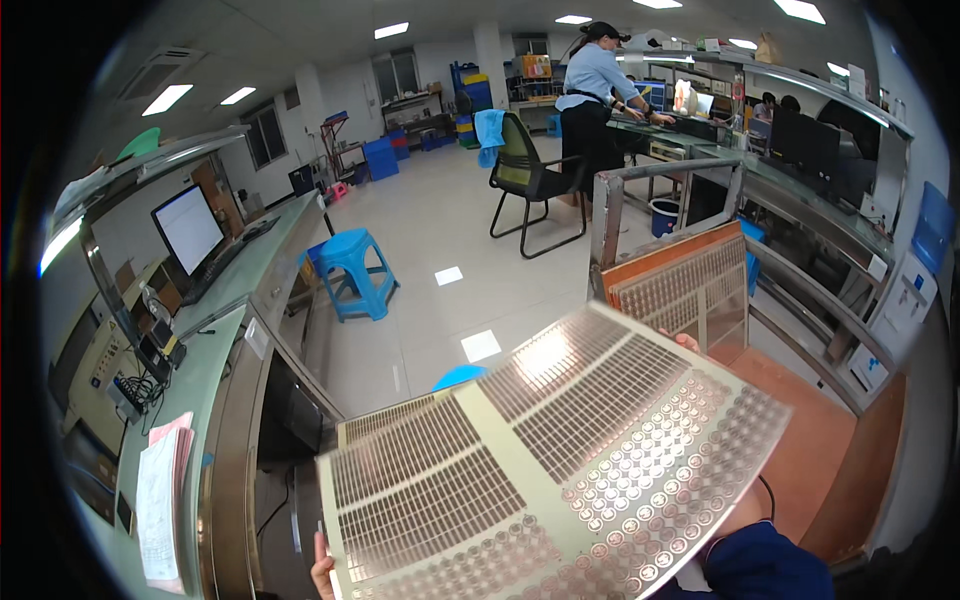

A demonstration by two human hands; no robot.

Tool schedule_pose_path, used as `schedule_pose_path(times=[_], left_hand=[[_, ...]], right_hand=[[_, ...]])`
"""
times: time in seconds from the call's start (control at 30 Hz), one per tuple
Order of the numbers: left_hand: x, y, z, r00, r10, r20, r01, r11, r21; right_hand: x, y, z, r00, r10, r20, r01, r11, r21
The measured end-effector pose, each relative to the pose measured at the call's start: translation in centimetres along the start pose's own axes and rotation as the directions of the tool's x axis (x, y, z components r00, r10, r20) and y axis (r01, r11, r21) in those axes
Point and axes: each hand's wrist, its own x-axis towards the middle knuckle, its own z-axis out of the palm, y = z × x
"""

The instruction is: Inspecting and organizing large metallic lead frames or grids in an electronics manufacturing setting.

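Note:
A large circuit board panel [543, 452], printed with coppery grids and rows of round patterns, is held tilted in front of me. My left hand [322, 570] grips its lower left edge, and only a few fingers show. At the far edge, fingertips of my right hand [687, 342] curl over the panel; the rest of that hand is hidden beneath it. My right forearm, in a dark blue sleeve [768, 572], comes in under the panel's right side. A thin strip along the far left edge looks like another sheet, but I cannot tell.
Right of me, a metal-framed cart [665, 172] holds similar upright panels [685, 300] against a brown board. A bench [215, 310] with a monitor [188, 228] and papers [163, 505] runs along the left. Beyond stand a blue stool [352, 265], a chair [530, 175] and a person [592, 95].

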Motion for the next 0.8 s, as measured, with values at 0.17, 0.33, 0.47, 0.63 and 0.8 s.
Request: schedule_pose_path(times=[0.17, 0.33, 0.47, 0.63, 0.8], left_hand=[[-1.3, -0.9, -0.1, 0.987, -0.158, -0.015, 0.158, 0.987, -0.009], [-1.4, -1.8, -0.3, 0.98, -0.191, 0.055, 0.195, 0.977, -0.09], [-1.7, -2.5, -1.1, 0.964, -0.263, 0.022, 0.263, 0.952, -0.155], [-1.8, -3.1, -0.5, 0.958, -0.287, 0.021, 0.286, 0.94, -0.188], [-1.8, -4.1, -1.5, 0.959, -0.281, 0.025, 0.28, 0.937, -0.208]], right_hand=[[-0.4, 1.6, -0.4, 0.998, 0.061, 0.004, -0.061, 0.996, 0.069], [-1.2, -0.1, -1.0, 0.999, 0.04, -0.007, -0.04, 0.997, 0.071], [-1.3, 0.8, -1.1, 0.998, 0.059, -0.003, -0.058, 0.994, 0.093], [-1.9, 0.2, -1.5, 0.998, 0.053, -0.022, -0.051, 0.995, 0.091], [-2.2, 0.7, -1.9, 0.998, 0.056, -0.036, -0.053, 0.994, 0.097]])
